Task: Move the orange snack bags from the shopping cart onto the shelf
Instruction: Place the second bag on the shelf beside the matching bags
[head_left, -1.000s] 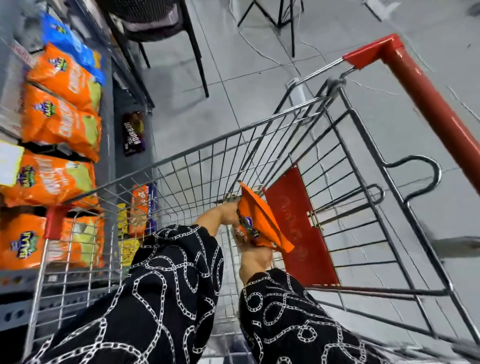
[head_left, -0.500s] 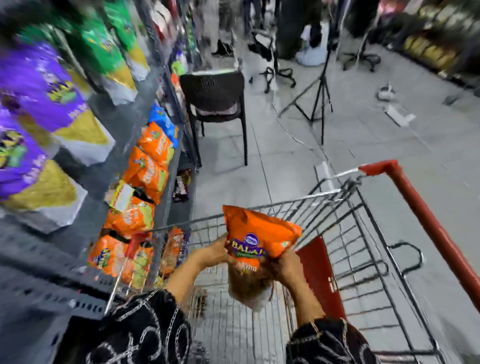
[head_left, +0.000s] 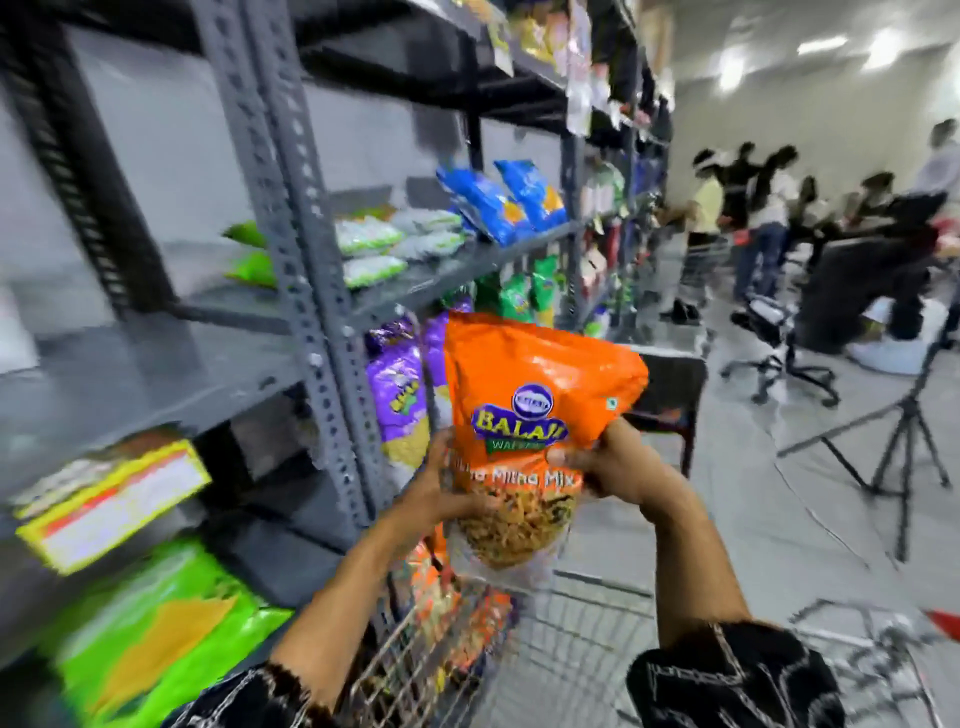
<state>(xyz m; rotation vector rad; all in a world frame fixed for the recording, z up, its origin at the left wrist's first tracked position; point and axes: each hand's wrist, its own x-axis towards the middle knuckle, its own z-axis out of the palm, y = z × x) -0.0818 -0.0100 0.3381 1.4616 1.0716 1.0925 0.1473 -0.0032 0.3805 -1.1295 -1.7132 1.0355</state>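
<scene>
I have the orange snack bag (head_left: 535, 415) upright in both hands, raised above the shopping cart (head_left: 561, 618) and in front of the grey metal shelf (head_left: 311, 270). My left hand (head_left: 441, 493) is closed on its lower left edge, and my right hand (head_left: 613, 462) is pinched shut on its right edge. The front reads "BALAJI" in yellow on a blue badge, with a green band under it that starts "WAF" and a line ending "Mix" below; a clear window at the bottom shows the snack inside. Beside the bag, purple bags (head_left: 400, 395) stand on the shelf. Higher up lie blue bags (head_left: 498, 200) and pale green packets (head_left: 369, 236); their print is too blurred to read.
</scene>
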